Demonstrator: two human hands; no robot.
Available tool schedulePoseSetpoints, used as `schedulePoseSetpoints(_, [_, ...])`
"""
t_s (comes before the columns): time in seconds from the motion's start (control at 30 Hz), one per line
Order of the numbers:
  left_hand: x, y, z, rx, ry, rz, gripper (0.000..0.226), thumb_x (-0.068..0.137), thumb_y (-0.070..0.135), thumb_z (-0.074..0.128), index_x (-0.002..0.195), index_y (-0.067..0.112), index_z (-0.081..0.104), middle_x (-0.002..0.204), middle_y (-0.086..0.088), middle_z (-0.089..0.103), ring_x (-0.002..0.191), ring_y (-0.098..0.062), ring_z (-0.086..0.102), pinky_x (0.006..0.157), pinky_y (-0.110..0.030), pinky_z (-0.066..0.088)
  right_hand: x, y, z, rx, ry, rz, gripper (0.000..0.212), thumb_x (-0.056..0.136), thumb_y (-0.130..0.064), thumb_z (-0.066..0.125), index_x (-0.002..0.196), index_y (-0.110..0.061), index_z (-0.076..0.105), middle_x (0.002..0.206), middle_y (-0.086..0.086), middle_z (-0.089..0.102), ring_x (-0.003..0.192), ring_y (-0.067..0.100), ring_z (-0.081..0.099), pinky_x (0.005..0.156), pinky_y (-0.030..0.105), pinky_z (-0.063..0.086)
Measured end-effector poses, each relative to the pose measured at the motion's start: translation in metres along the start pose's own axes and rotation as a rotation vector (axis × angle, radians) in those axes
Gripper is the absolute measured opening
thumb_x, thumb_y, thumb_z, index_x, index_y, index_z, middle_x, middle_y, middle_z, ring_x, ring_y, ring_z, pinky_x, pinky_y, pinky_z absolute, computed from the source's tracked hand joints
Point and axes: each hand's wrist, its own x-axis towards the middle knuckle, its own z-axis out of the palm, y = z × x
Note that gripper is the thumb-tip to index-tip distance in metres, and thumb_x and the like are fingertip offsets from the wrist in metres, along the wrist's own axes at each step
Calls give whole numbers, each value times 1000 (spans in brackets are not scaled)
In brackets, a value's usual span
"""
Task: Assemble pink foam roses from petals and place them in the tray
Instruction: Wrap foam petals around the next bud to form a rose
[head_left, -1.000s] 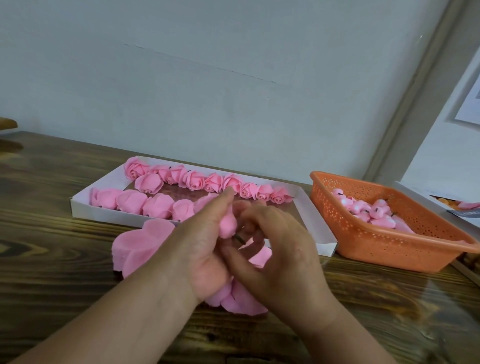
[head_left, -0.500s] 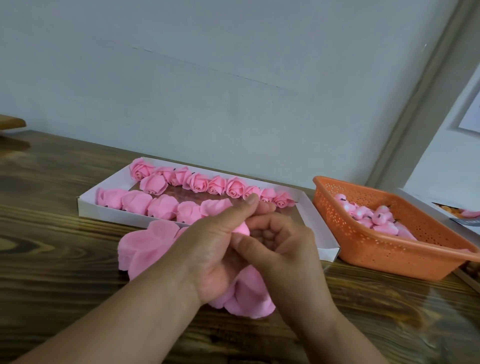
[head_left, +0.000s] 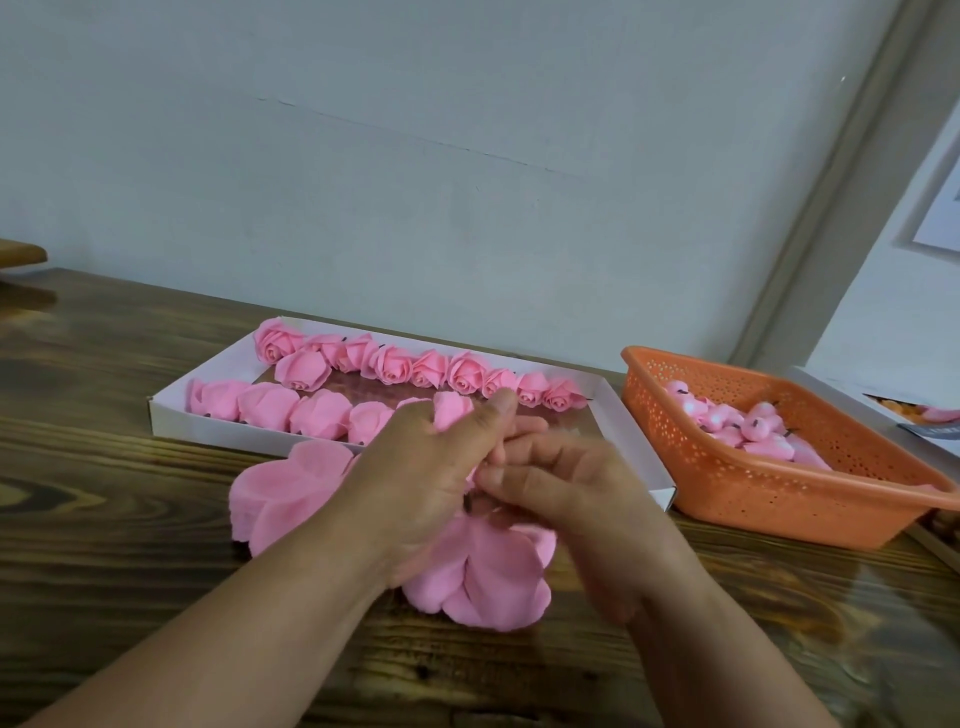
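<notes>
My left hand (head_left: 421, 478) and my right hand (head_left: 576, 499) meet just in front of the white tray (head_left: 631, 441), both closed on a pink foam rose (head_left: 453, 410) whose top shows above my left fingers. Most of it is hidden by the hands. Below the hands lies a stack of pink foam petals (head_left: 493, 577), and another petal stack (head_left: 285, 488) sits to the left. Inside the tray, finished roses (head_left: 462, 371) form a back row, with a front row of roses (head_left: 267, 405) on their sides.
An orange perforated basket (head_left: 769, 488) with small pink rose centres (head_left: 748, 428) stands right of the tray on the dark wooden table (head_left: 104, 519). A pale wall rises close behind. Papers (head_left: 930, 415) lie at the far right edge.
The hands shifted slightly forward and closed tighter around the rose, the left thumb now lying over it. The head camera moved, so the tray and basket sit lower in view.
</notes>
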Motion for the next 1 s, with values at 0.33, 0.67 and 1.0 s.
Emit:
schedulePoseSetpoints(0.33, [8, -13, -8, 704, 87, 260, 48, 87, 38, 63, 129, 40, 40, 102, 24, 56, 89, 11, 54, 67, -1, 43, 0, -6, -9, -397, 101, -306, 32, 67, -23, 74, 98, -29, 68, 84, -7, 68, 80, 21, 63, 73, 41, 54])
schedulePoseSetpoints(0.67, [11, -14, -8, 613, -82, 225, 86, 70, 48, 70, 143, 43, 24, 119, 40, 48, 108, 23, 46, 89, -5, 42, 6, -32, -19, -516, -187, -310, 36, 73, -3, 75, 105, -18, 66, 93, 28, 59, 75, 29, 55, 71, 43, 48])
schedulePoseSetpoints(1.0, [18, 16, -2, 512, -156, 99, 85, 65, 23, 78, 141, 19, 40, 100, 4, 67, 68, -13, 64, 60, -25, 49, 15, -51, -20, -461, -184, -290, 19, 80, 8, 65, 83, -11, 66, 73, 5, 65, 67, 20, 62, 66, 34, 54])
